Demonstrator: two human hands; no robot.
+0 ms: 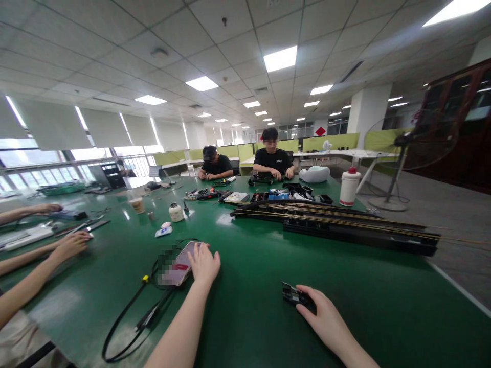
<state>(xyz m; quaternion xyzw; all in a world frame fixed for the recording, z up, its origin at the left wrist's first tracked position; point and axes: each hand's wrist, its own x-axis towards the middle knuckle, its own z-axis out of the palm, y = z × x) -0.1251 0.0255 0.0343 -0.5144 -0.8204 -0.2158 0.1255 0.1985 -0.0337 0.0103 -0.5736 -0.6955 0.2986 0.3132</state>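
The right hand [322,316] grips a small black mechanical part [293,295] between thumb and fingers at its ten o'clock, while the left hand [204,263], fingers spread and grasping nothing, rests on the smartphone [181,269] at its nine o'clock. Farther across the green desk [245,312], a white jar [176,212] stands at the left hand's eleven o'clock and long black rails [356,236] lie at the right hand's one o'clock.

From my end I can read no word, brand or number. The pale print [279,161] on a co-worker's black shirt [264,159] is too small, as is the blue mark [164,231] on a white packet [159,234]; the phone [185,261] has a partly pixelated screen, and the distant red diamond sign [320,131] yields me no characters.
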